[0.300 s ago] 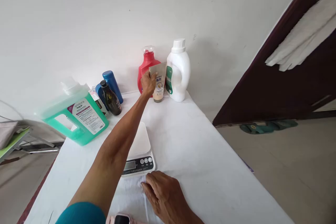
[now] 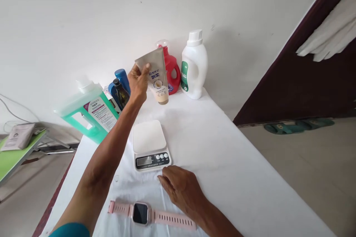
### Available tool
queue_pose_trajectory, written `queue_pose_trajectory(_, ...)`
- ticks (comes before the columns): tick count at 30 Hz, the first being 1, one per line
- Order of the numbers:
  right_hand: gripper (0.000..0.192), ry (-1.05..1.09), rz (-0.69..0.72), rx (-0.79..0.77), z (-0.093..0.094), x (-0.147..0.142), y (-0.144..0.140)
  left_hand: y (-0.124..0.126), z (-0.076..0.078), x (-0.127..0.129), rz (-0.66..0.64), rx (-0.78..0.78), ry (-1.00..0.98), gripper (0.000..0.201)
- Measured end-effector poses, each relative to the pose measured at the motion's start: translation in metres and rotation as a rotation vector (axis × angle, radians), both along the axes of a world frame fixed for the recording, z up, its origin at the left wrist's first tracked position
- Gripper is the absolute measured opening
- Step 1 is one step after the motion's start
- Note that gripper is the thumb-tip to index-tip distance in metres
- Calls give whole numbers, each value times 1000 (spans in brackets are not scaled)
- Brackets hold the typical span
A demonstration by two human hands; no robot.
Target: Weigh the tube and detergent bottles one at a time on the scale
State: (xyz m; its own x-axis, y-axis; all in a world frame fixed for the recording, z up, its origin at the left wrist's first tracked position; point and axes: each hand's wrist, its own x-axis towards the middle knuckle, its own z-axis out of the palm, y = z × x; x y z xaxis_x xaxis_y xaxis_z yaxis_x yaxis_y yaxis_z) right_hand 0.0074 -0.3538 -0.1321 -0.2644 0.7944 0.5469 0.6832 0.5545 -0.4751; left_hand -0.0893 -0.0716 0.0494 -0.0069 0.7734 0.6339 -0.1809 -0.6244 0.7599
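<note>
My left hand (image 2: 139,81) grips a beige Rejoice squeeze tube (image 2: 157,76) near its flat top end, thumb across the front. The tube is tilted, its cap end down, in the air in front of a red bottle (image 2: 172,74). My right hand (image 2: 180,185) rests on the white-covered table (image 2: 211,148), fingers curled under, with nothing visible in them. It lies just below the right front corner of a white digital scale (image 2: 150,139), whose platform is bare. Nearer me, a pink-strapped watch (image 2: 141,213) lies face up, one strap end close to my right wrist.
A white jug (image 2: 194,66) stands against the wall by the red bottle. At left are a green liquid jug (image 2: 93,114), a dark bottle (image 2: 121,94) and blue bottles (image 2: 122,78). A green side table (image 2: 23,159) and slippers (image 2: 283,128) are beyond the table.
The squeeze tube has come away from between the red bottle and white jug, moving left and toward me in my left hand. My right hand stays by the scale; the view has shifted.
</note>
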Motion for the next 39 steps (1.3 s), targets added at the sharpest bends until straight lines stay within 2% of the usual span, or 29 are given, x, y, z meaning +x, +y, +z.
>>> queue_pose_trajectory(2, 29, -2, -6, 9, 0, 0, 1, -33, 10, -28, -47, -12, -18, 31)
queue_pose_trajectory(4, 31, -3, -12, 7, 1, -1, 1, -65, 11, -50, -55, -23, -37, 35)
queue_pose_trajectory(8, 33, -19, -22, -12, 3, -1, 1, -107, -6, -76, -10, -95, -47, 36)
queue_pose_trajectory(13, 36, -34, -19, -27, 3, 0, 1, -126, -25, -84, 28, -87, -30, 34)
queue_pose_trajectory(19, 38, -42, -18, -40, 5, -1, 3, -145, -23, -78, 4, -62, 98, 33)
queue_pose_trajectory(24, 39, -55, -16, -47, 6, 0, 3, -158, -29, -95, 117, -49, 166, 39)
queue_pose_trajectory(27, 39, -64, -18, -48, 7, 0, 2, -170, -46, -116, 224, -142, 192, 42)
queue_pose_trajectory(30, 37, -74, -17, -51, 8, 0, 1, -183, -77, -141, 290, -288, 219, 47)
queue_pose_trajectory(33, 36, -80, -15, -57, 8, 0, 1, -192, -113, -165, 234, -477, 247, 57)
queue_pose_trajectory(35, 36, -82, -14, -60, 8, 0, 1, -193, -131, -177, 189, -569, 256, 61)
queue_pose_trajectory(37, 36, -81, -13, -59, 7, 1, 1, -191, -141, -185, 169, -603, 264, 62)
queue_pose_trajectory(39, 37, -77, -12, -56, 7, 1, 1, -189, -145, -189, 162, -606, 283, 59)
